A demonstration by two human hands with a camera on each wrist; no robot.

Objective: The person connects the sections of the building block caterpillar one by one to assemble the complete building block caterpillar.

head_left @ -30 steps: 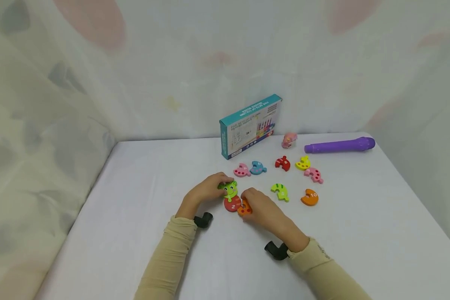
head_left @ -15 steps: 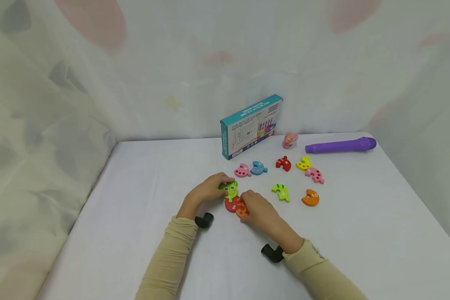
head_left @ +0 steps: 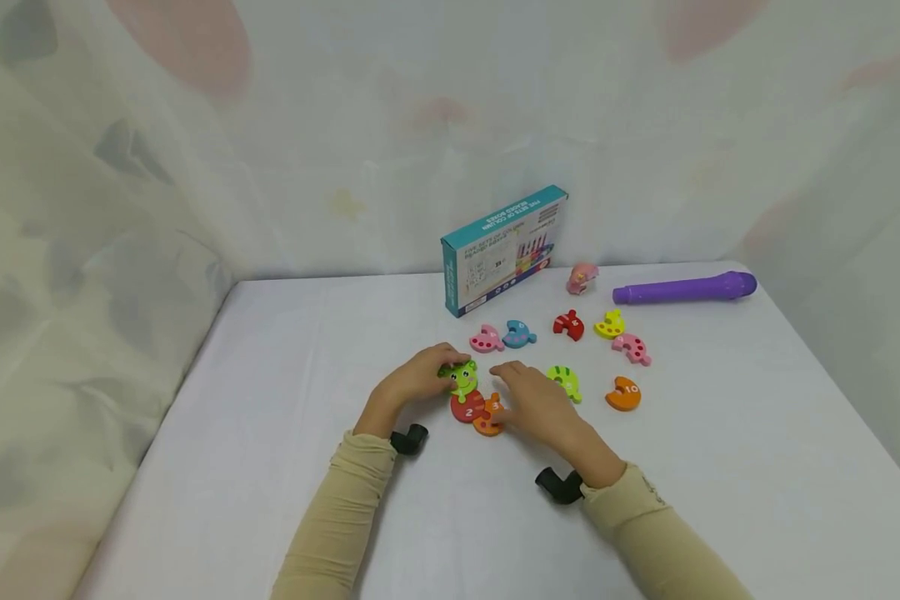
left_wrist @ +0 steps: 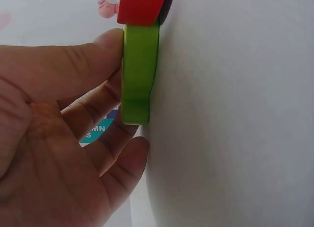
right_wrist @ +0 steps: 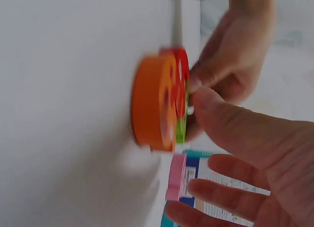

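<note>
In the head view my left hand [head_left: 412,379] holds a green smiling caterpillar-head puzzle piece [head_left: 465,380] by its left side. The left wrist view shows the thumb along the edge of this green piece [left_wrist: 137,74]. Joined below the head is a red piece [head_left: 463,408] marked 2. An orange piece [head_left: 486,426] marked 3 lies fitted against the red one's right side. My right hand [head_left: 538,408] hovers just right of the orange piece, thumb and fingers spread, holding nothing. In the right wrist view the thumb overlaps the row beyond the orange piece [right_wrist: 147,99].
Loose puzzle pieces lie behind and to the right, among them a blue one [head_left: 519,334], a green one [head_left: 566,382] and an orange 10 [head_left: 624,394]. A teal-edged box [head_left: 502,254], a small pink toy [head_left: 581,277] and a purple microphone-shaped toy [head_left: 686,289] stand farther back.
The right hand slid the orange piece leftward against the red one, then let go and drew back to the right with fingers spread. The left hand keeps its place on the green head.
</note>
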